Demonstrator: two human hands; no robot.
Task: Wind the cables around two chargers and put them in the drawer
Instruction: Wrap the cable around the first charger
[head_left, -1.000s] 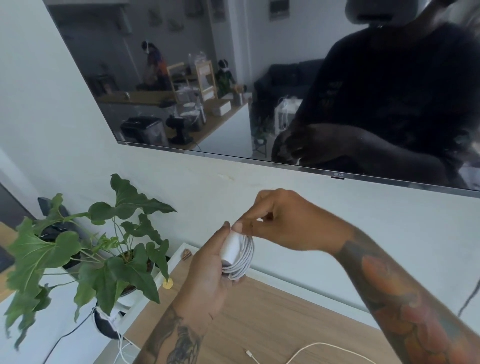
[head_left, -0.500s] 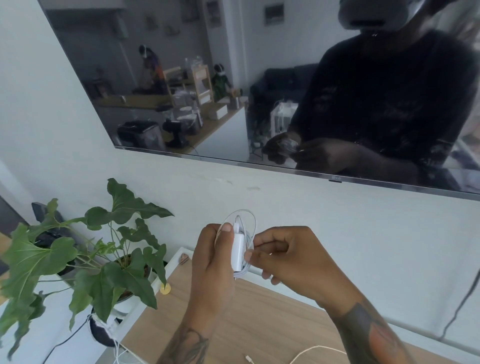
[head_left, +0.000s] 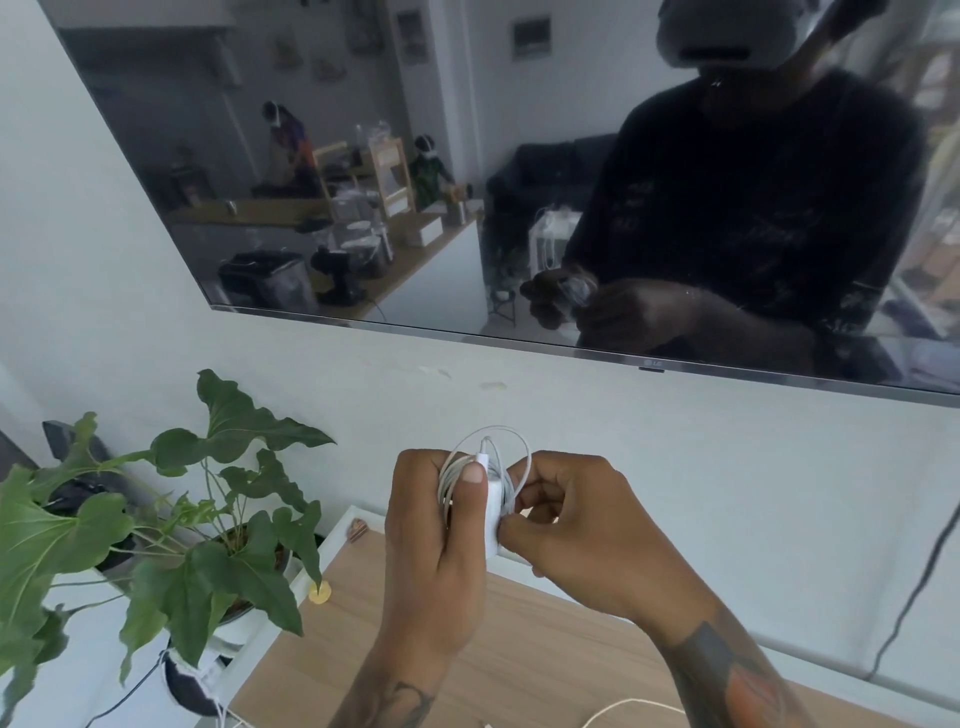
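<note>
A white charger (head_left: 492, 512) is held upright in front of me, above the wooden top (head_left: 540, 649). My left hand (head_left: 436, 525) grips it, thumb pressed on its face. Its white cable (head_left: 496, 441) is coiled around the body, with a loose loop standing above and the plug end at the top. My right hand (head_left: 576, 530) pinches the cable at the charger's right side. A second white cable (head_left: 631, 707) lies on the wooden top at the bottom edge; its charger is out of view. No drawer is in view.
A leafy potted plant (head_left: 171, 525) stands at the left on a white surface. A dark TV screen (head_left: 467, 156) hangs on the wall ahead. A small yellow round object (head_left: 319, 592) lies at the wooden top's left edge. A black cable (head_left: 914, 587) hangs at the right.
My right hand has come down from above the charger to its right side, bringing the cable around it. A loose loop now stands above the charger. Both hands sit slightly higher in view.
</note>
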